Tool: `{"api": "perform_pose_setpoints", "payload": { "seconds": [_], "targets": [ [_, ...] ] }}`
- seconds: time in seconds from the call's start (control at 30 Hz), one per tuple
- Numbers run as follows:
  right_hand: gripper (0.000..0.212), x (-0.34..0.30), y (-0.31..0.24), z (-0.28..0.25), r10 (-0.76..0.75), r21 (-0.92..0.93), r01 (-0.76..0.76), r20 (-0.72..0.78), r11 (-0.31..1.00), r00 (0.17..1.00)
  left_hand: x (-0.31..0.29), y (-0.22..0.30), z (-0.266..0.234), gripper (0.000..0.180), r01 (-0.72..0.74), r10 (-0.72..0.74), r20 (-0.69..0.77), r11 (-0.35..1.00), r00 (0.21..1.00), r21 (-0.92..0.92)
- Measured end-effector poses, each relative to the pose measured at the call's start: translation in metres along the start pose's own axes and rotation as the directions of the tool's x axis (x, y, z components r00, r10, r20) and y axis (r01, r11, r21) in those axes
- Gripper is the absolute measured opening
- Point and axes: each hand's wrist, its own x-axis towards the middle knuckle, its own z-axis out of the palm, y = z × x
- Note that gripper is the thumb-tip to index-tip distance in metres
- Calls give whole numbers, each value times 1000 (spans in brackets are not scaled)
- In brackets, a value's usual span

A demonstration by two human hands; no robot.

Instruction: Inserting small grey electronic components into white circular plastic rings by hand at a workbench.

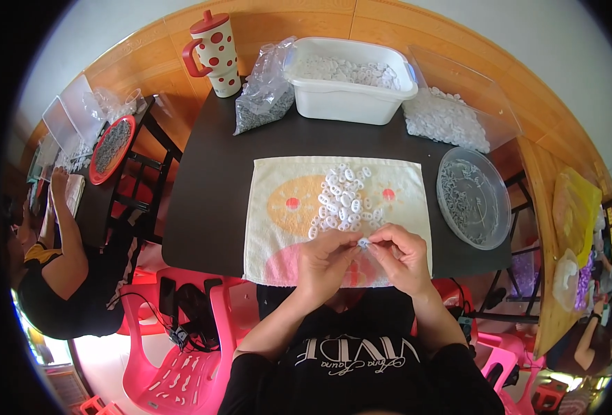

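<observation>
White plastic pieces point(344, 200) lie piled on the towel point(261, 221), presumably for easy reach; the left hand point(325, 261) and right hand point(404, 257) narrowly pinch 1 small piece point(363, 243) at the pile's near side, apparently steadying it.

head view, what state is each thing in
left hand, pinching a small piece
right hand, pinching the same piece
towel, spread flat under white pieces
white tub, open, holding white pieces
tumbler, upright, lid on
bag, partly full
clear box, open, partly full
round tub, open, partly full
red tray, holding grey bits
</observation>
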Motion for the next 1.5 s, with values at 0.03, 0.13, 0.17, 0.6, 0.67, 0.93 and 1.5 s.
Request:
{"api": "perform_pose_setpoints", "payload": {
  "seconds": [0.03,0.13,0.17,0.6,0.67,0.93,1.5],
  "targets": [
    [11,-2,0,-1,-2,-18,1,-10,1000,1000,-1,-1,2,28,-8,8,-10,1000,1000,17],
    [13,-5,-5,-1,10,-59,-11,-31,998,999,0,3,6,28,33,-33,-29,999,999,17],
    [15,-5,-5,-1,24,-82,-27,-37,996,999,0,4,6,28,32,-31,-27,999,999,20],
    [21,3,10,-5,-322,-324,344,123,881,939,17,22,-4,25,-360,304,195,742,933,566],
    [24,-2,19,-4,-385,-418,440,214,795,898,15,20,-5,25,-382,303,233,719,924,580],
    [17,-9,16,-8,-360,-486,480,324,730,875,18,20,-9,27,-436,284,342,715,896,547],
    [25,-7,22,-13,-308,-409,467,397,784,865,26,21,-7,21,-467,236,442,699,866,542]
  ]
}}
